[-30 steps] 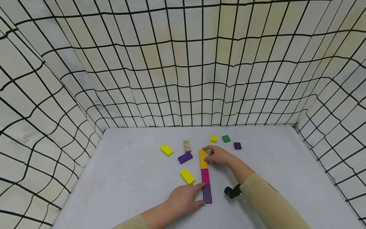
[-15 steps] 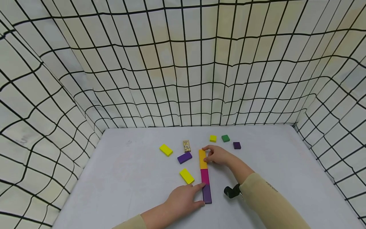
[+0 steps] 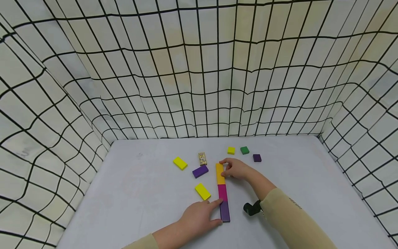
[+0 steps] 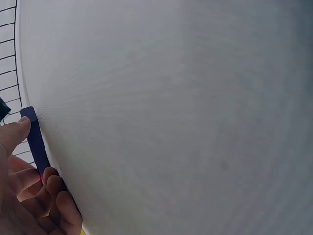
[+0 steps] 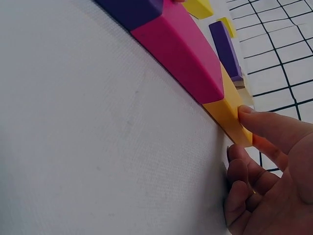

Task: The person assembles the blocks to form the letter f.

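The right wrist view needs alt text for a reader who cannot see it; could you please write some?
A right hand holds an orange block at the end of a row that continues with a magenta block and a purple block on a white surface. Another purple block and yellow pieces lie beyond, before a black grid.

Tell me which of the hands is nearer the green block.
Right. The right hand is just on the near side of the green block, at the orange block; the left hand is farther off, closer to the person, at the row's purple block.
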Demonstrator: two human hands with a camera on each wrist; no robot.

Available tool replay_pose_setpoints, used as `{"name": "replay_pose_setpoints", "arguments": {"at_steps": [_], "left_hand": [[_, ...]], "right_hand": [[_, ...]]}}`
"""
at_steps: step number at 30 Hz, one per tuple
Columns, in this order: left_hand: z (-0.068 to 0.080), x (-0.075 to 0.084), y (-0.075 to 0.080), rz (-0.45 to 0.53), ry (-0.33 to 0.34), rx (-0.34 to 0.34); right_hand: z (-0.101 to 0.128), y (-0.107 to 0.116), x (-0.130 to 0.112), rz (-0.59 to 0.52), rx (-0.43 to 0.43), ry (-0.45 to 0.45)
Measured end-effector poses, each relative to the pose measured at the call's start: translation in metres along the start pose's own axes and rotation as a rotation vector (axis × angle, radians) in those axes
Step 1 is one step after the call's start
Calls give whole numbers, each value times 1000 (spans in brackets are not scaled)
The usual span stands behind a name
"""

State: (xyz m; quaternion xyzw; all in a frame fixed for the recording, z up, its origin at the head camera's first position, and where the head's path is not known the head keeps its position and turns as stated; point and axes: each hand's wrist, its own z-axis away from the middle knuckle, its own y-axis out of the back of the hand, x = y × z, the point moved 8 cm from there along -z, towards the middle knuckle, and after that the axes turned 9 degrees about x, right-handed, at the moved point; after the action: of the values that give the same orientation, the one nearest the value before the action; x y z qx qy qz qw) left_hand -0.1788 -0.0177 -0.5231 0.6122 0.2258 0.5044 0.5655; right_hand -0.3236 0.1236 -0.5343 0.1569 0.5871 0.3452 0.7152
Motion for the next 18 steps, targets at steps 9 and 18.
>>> {"name": "replay_pose_setpoints", "arguments": {"at_steps": [9,18], "left_hand": [[1,0,-2,1,-1,-4],[2,1,-1,12,12,-14]], "right_hand": [[2,1,0,6,2,-3],[4,1,0,-1,12,-6]]}}
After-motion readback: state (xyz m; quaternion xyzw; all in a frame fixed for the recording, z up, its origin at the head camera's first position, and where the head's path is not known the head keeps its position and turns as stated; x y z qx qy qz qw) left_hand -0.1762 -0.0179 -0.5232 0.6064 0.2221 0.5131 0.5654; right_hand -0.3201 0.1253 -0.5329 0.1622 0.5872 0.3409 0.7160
